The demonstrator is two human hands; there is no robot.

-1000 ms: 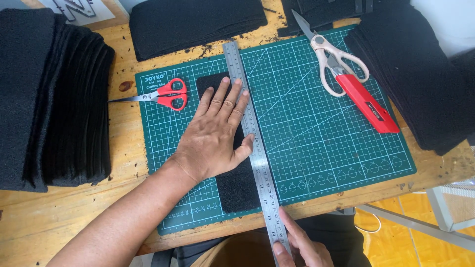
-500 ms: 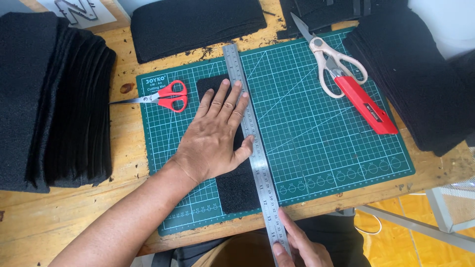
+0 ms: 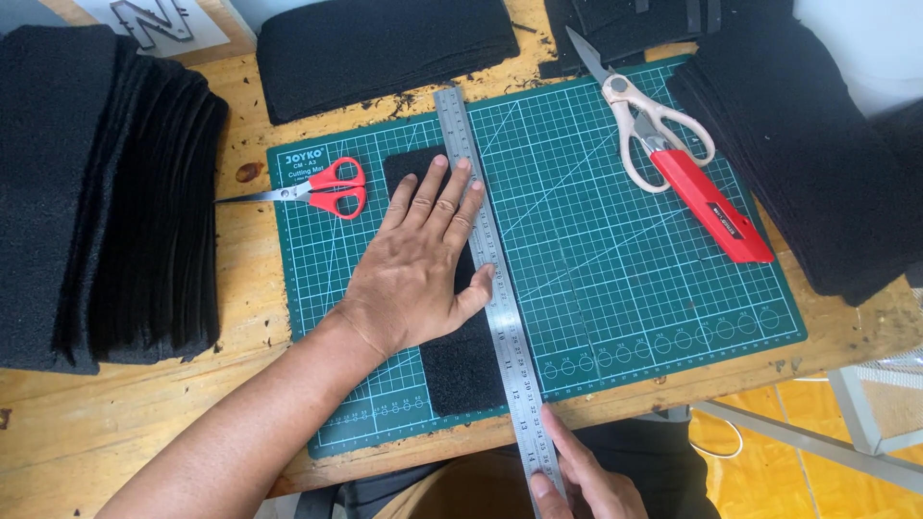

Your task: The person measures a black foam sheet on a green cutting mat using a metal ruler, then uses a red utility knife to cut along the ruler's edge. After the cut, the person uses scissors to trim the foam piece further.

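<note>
The left hand (image 3: 415, 269) lay flat, fingers spread, pressing a black foam strip (image 3: 461, 360) on the green cutting mat (image 3: 654, 288). The right hand (image 3: 586, 485) pinched the steel ruler's (image 3: 490, 279) near end, apparently; its grip was partly cropped.

White printed label patch (image 3: 304, 163) at green cutting mat's (image 3: 673, 317) top-left corner, pale card sign (image 3: 154, 24) with dark lettering at table's far-left edge

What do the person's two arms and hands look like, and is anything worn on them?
Both are bare. The left hand has no glove, ring or watch, and its forearm shows no sleeve up to the picture's edge. The right hand is only partly in view at the bottom edge; its visible fingers carry no glove or ring. Nails are short and plain.
</note>
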